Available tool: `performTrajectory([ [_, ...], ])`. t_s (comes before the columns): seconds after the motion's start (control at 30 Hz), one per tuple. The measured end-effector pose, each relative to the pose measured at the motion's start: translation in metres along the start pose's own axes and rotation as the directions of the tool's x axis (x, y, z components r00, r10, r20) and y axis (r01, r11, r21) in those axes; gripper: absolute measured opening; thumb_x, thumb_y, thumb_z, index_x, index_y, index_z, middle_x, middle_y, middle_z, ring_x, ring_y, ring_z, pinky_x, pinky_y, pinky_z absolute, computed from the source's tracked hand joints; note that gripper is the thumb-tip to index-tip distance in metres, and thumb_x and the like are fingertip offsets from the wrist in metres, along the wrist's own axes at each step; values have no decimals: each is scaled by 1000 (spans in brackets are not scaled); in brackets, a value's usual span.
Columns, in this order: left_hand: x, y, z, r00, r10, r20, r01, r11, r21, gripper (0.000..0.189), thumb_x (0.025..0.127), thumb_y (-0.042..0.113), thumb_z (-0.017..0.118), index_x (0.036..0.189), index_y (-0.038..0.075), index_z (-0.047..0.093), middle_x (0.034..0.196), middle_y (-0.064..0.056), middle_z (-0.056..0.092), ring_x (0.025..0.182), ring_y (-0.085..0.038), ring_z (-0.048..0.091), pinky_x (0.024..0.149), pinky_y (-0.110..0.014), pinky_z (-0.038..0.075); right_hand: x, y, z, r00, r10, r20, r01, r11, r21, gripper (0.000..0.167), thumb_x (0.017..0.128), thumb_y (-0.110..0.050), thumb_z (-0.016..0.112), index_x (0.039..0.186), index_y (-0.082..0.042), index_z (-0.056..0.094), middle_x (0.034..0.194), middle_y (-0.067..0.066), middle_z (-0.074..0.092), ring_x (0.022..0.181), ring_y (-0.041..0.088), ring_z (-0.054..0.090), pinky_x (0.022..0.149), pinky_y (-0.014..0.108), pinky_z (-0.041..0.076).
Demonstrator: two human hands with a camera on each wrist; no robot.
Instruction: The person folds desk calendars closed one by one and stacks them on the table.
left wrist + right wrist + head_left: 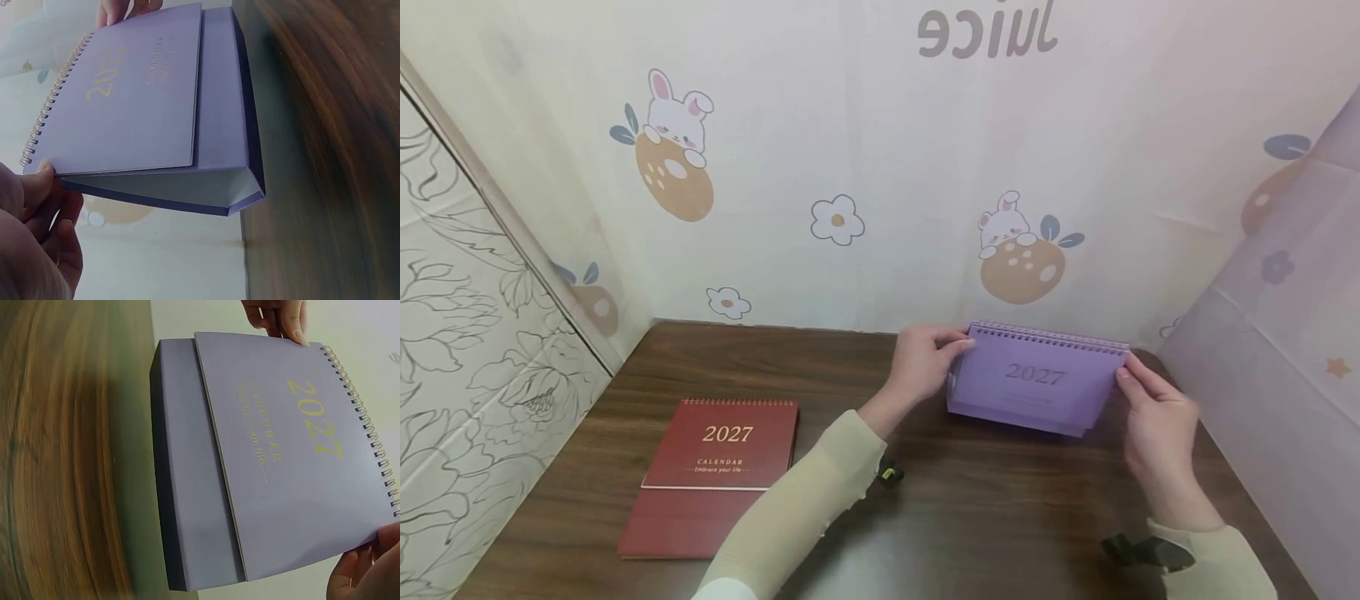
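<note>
Both hands hold a purple 2027 desk calendar (1033, 383) by its upper side edges, over the right back of the table. My left hand (921, 367) pinches its left edge near the spiral binding, thumb on the cover. At the opposite edge my right hand (1161, 425) pinches in the same way. In the left wrist view the calendar (144, 94) shows its hollow, folded stand from the side. Gold lettering is readable on the cover in the right wrist view (294, 456). Whether its base touches the table cannot be told.
A red 2027 desk calendar (715, 450) stands on the left of the brown wooden table (970, 517), partly covered by my left sleeve (808, 492). Behind the table hangs a pale printed curtain (767, 158). Dark straps hang near both wrists.
</note>
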State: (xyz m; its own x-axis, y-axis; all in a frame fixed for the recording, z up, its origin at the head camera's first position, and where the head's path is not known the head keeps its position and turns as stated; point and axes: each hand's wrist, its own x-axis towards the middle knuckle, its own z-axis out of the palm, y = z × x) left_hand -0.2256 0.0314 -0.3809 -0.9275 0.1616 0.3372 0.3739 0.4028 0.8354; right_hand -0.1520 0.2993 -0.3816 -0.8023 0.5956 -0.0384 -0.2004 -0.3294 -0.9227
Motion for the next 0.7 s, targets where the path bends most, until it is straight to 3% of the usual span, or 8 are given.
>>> performTrajectory([
  [0.17,-11,-2,-24,1000,-18,-14,18,999,-40,12,88,23,78,94,13,81,106,6,74,101,-5,67,84,-24,53,-13,7,13,998,-5,63,5,1000,-7,31,87,8,70,116,-1,70,103,-4,75,93,6,68,79,17,52],
  [0.3,-22,-5,-43,999,5,-34,-7,998,-68,11,88,20,78,93,11,81,106,4,74,97,-5,68,79,-24,54,-25,13,20,994,8,113,-5,999,-32,31,88,8,69,118,0,69,99,-5,75,92,6,68,80,18,53],
  [0.4,-31,-8,-59,999,13,-48,-16,998,-67,11,88,19,78,93,11,81,106,3,74,88,-5,68,67,-23,52,-35,16,25,987,18,161,-5,997,-82,31,89,5,70,119,-2,69,104,-5,74,94,5,68,81,18,52],
  [0.53,-45,-14,-78,998,-28,-61,23,997,-75,10,87,19,78,94,12,81,106,5,74,77,-7,63,55,-24,44,-50,20,33,972,12,236,31,984,-177,35,91,-1,70,125,1,65,112,-6,72,100,4,66,84,18,51],
  [0.7,-62,-19,-99,994,-39,-103,32,997,-70,8,86,18,80,91,12,81,103,5,75,68,-10,58,54,-24,40,-71,22,41,949,31,315,65,955,-290,42,93,-8,70,132,4,59,115,-7,71,106,3,64,87,15,48],
])
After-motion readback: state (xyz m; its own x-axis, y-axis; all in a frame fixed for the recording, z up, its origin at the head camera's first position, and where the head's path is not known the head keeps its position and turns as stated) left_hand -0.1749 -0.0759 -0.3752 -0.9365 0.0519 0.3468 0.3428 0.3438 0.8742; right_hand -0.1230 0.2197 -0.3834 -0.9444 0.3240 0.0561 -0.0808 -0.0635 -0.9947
